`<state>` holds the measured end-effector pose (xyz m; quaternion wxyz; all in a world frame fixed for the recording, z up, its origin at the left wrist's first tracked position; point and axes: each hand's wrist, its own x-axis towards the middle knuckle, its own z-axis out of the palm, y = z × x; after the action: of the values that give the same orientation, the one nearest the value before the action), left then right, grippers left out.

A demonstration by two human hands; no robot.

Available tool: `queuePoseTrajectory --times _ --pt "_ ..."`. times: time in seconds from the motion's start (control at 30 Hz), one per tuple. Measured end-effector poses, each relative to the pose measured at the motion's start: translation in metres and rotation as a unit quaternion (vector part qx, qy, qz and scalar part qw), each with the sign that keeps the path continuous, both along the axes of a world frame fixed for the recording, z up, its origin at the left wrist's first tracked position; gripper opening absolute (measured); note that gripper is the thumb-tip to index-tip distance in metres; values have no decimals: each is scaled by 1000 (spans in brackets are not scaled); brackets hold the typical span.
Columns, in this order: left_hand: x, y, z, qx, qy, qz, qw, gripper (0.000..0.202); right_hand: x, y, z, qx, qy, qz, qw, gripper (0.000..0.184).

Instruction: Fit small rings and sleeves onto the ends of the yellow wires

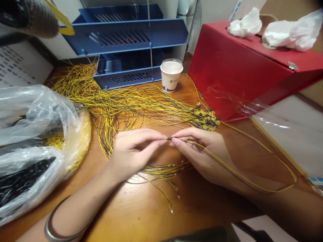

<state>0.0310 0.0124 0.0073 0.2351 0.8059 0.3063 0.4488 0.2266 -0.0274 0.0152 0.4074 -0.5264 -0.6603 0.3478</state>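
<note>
My left hand [133, 153] is closed in a pinch on the left end of a small black sleeve-like piece [169, 138]. Meeting it from the other side, my right hand [208, 153] pinches the yellow-and-black wire [236, 165] where it enters that piece. The wire loops out over my right forearm and back toward the pile behind. Below my hands lies a small bunch of wires [161, 168] with shiny tips. A large heap of yellow and black wires [136, 101] spreads behind them, its right end bearing yellow-and-black pieces [207, 119].
At the left stands an open plastic bag [37, 107] with black and yellow parts. A blue tiered tray [126, 37], a paper cup [171, 75] and a red box [227, 70] with crumpled tissues [294, 32] stand at the back. Wooden tabletop [126, 215] lies in front.
</note>
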Motion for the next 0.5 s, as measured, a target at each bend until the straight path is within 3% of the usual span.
queuePoseTrajectory --times 0.13,0.5 --pt "-1 -2 -1 -23 0 11 1000 7 0 -1 -6 -13 17 -6 1000 17" --pt "-2 -3 -1 -29 14 12 999 5 0 0 -8 6 30 0 1000 13"
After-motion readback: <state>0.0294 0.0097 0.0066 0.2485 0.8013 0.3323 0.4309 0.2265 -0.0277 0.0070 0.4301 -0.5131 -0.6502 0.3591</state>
